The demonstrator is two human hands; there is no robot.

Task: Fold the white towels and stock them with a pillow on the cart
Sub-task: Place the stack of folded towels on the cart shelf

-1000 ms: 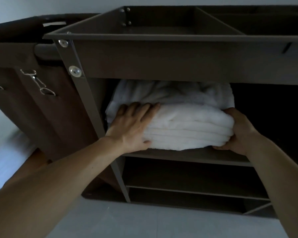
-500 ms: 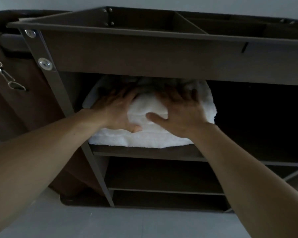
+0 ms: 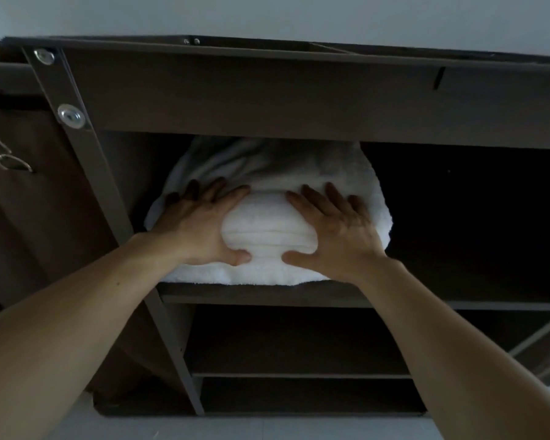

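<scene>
White folded towels [image 3: 269, 230] on the cart [image 3: 299, 100] upper shelf; I see left hand [image 3: 200, 227] and right hand [image 3: 337, 231] spread flat, pressing their front.

Upper shelf [image 3: 267, 295] of a dark brown panel cart [image 3: 267, 100], stocked at its left end.
A stack of folded white terry towels [image 3: 267, 230] lies directly on this shelf, just beside the grey metal upright [image 3: 108, 185]; the shelf's right part is lost in deep shadow. A lower shelf [image 3: 299, 374] sits beneath, and the cart stands on a pale floor [image 3: 267, 428].

Both arms reach forward, left hand [image 3: 200, 228] and right hand [image 3: 334, 231] spread flat.
</scene>
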